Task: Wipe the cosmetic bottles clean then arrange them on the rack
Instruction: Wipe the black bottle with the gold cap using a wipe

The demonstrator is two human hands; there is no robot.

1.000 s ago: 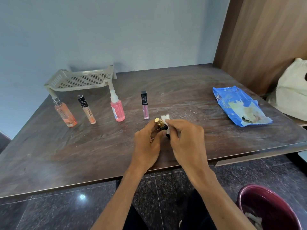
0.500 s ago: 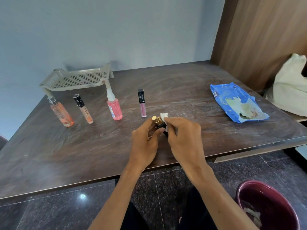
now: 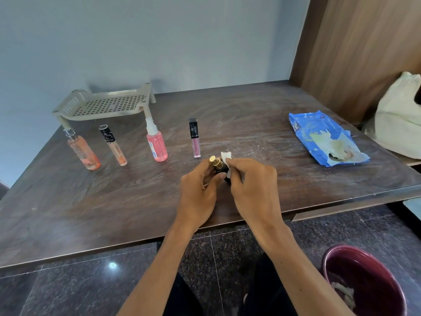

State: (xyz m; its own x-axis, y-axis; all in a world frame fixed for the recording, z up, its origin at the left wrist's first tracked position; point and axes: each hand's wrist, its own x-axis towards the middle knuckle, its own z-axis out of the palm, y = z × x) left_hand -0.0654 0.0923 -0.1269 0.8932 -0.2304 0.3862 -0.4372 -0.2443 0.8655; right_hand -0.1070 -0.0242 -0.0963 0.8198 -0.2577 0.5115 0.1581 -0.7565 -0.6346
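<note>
- Left hand: fingers curled round a dark, gold-capped bottle, held tilted just above the table, near its front edge.
- Right hand: pinches a white wipe against the bottle's right side. The hands meet at the bottle.
- Rack: back left of the table, by the wall; nothing on it.
- In a row in front of the rack, left to right, all upright: orange bottle, tube, pink spray, gloss.
- Blue pack: flat on the table at right, a wipe showing at its opening.
- Maroon bin: on the floor, lower right.
</note>
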